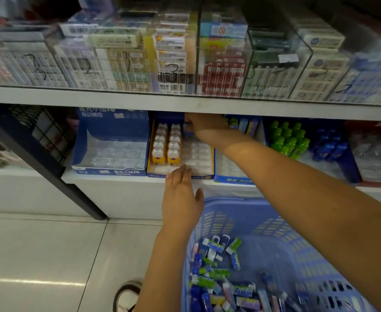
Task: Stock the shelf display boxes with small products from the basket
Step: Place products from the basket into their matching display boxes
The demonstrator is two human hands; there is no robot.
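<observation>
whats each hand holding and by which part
The right hand pinches a small blue packaged product by its upper end; the left hand holds nothing.

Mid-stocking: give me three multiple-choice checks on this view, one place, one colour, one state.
1. Where is the right hand? A) on the floor B) at the back of the yellow display box C) on the top shelf
2. The basket's colour? A) red B) green C) blue
3. The left hand? A) fingers straight at the box's front edge B) gripping a bottle C) inside the basket
Answers: 1 B, it pinches a small blue product there; 2 C, blue slotted walls; 3 A, nothing is held.
</observation>
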